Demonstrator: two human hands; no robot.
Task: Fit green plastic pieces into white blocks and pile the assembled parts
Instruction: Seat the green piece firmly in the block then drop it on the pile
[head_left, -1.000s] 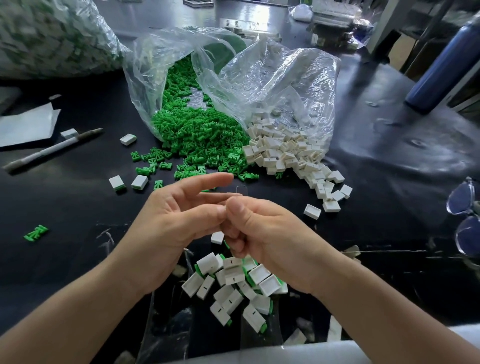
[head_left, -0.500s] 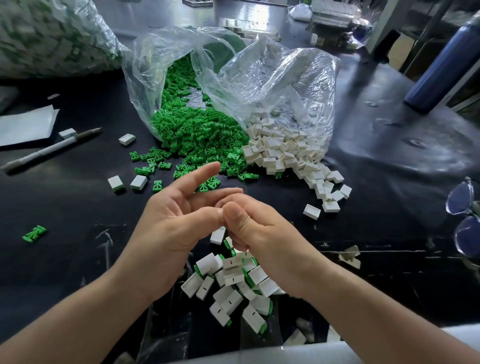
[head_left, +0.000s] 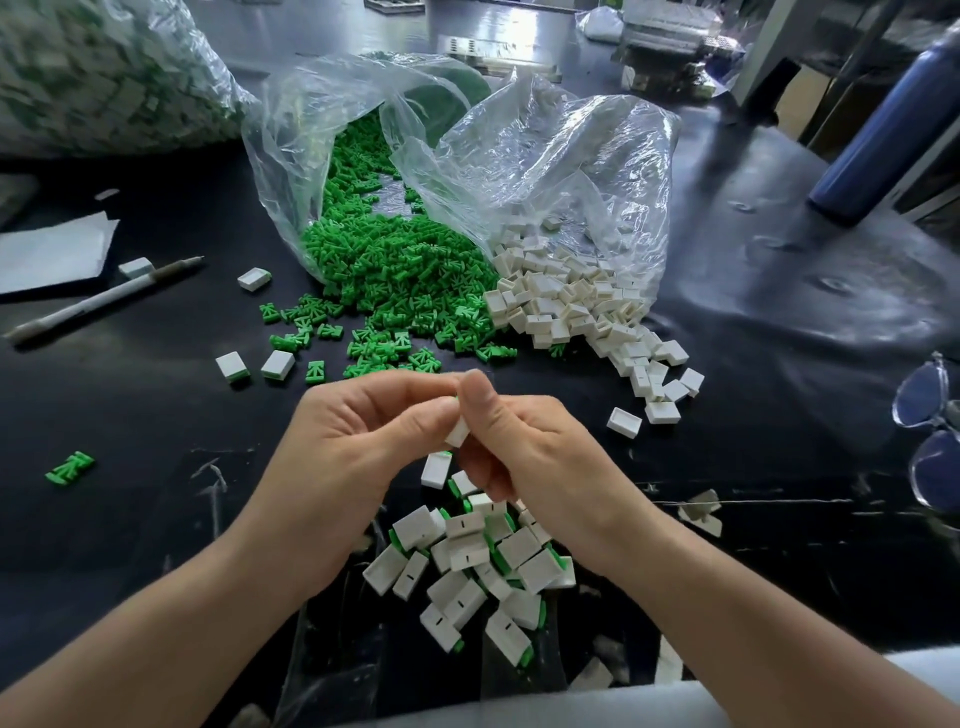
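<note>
black table (head_left: 130, 519); left hand (head_left: 343, 457), right hand (head_left: 535, 457) both pinch one white block (head_left: 458, 432) above assembled pile (head_left: 467, 566) near front edge.

Two hands (head_left: 332, 467) (head_left: 545, 457), three plastic bags (head_left: 306, 156) (head_left: 571, 156) (head_left: 104, 78), one pen (head_left: 104, 300), one blue bottle (head_left: 883, 130)

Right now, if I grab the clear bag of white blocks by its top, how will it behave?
Probably floppy: the clear bag is thin, crumpled film slumped on the table. Its mouth lies open with white blocks spilled out, so lifting would likely shed more. The glossy film may also slip in a grip.
</note>
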